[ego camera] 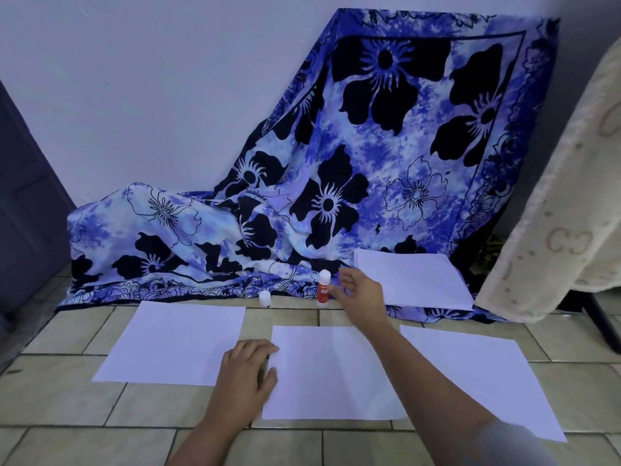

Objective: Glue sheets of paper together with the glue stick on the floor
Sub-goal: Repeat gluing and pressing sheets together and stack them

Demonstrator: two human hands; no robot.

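Note:
Three white paper sheets lie side by side on the tiled floor: a left sheet [174,341], a middle sheet [326,375] and a right sheet [477,375]. A red glue stick [324,288] stands upright beyond them, uncapped, with its white tip up. Its white cap [264,298] sits to the left on the floor. My right hand [361,294] hovers just right of the glue stick with fingers spread, thumb close to it. My left hand [250,369] rests flat on the left edge of the middle sheet, partly over the left sheet.
A stack of white paper [416,280] lies at the back right on a blue flowered cloth [336,179] draped against the wall. A cream blanket [554,213] hangs at the right over a dark furniture leg [601,317]. A dark door [23,196] stands at the left.

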